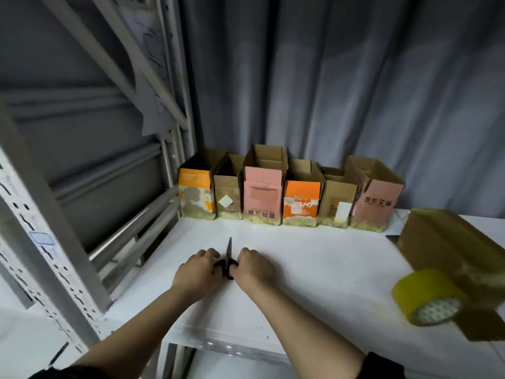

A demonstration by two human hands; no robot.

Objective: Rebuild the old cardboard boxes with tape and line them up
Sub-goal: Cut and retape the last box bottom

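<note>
Six boxes (289, 195) stand upright in a row along the far edge of the table (314, 258), side against side, open tops up, with yellowish tape showing along their bottom edges: from the left an orange one, a plain brown one, a taller pink one, another orange, another brown, and a pink one at the right end that sits slightly turned. By that showing, six are rebuilt and lined up. At the right of the table lies a larger brown box (448, 247), on its side or still flattened, I cannot tell which, its face glossy with tape; it stands apart from the row, so it looks like the piece still to be finished or placed. The tape roll (429, 302) rests just in front of it near the right edge, touching or nearly touching it. In the middle of the table, nearer the person, the scissors (228, 258) lie with blades closed and pointing toward the row. The left hand (198, 269) and right hand (252, 266) sit on either side of the black handles, fingers curled down against them; both seem to hold the handles, though the fingertips are hidden. My judgement is that the job is near its end, with the scissors being set down or picked up and the big box left to deal with. A grey metal rack (68, 214) stands to the left, and a blue-grey curtain (341, 77) hangs behind the row.
</note>
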